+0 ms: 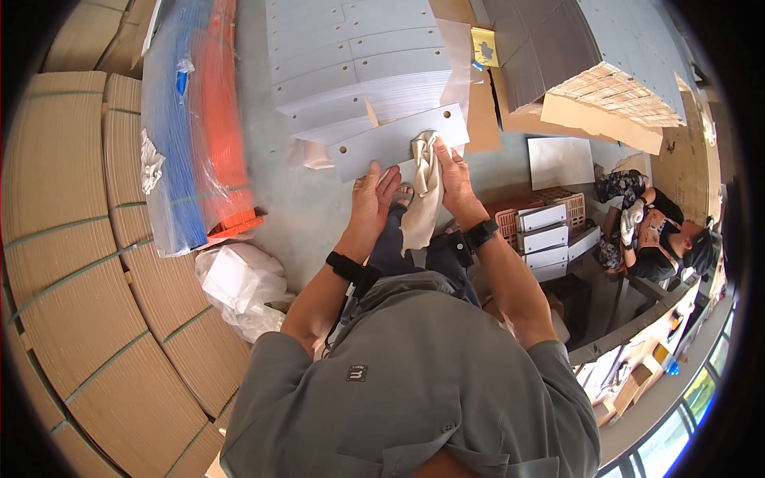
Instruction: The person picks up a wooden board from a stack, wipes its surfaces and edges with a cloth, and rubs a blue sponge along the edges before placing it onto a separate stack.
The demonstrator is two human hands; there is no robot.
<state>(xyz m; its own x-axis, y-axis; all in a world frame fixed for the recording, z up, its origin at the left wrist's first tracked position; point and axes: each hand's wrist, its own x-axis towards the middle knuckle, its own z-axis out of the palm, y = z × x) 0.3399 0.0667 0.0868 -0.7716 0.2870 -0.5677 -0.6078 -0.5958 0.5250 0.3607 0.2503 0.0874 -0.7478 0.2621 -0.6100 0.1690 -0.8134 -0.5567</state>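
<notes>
A flat grey rectangular panel (378, 149) with a round hole near each end is held tilted in front of me. My left hand (374, 193) grips its lower edge toward the left, part of the fingers hidden by the panel. At the panel's right part, my right hand (455, 177) is closed on a cream cloth (425, 199), pressing it to the panel's face; the cloth hangs down below the hand. Just beyond is a tall stack of similar grey panels (355, 48), also with holes.
Bundled flat cardboard (72, 191) lines the left, beside plastic-wrapped blue (179, 119) and orange sheets (223, 103). A crumpled plastic bag (243, 291) lies on the floor. Right are a grey panel pile (637, 48), reddish crates (558, 199) with white-faced pieces, and a gloved person (661, 227).
</notes>
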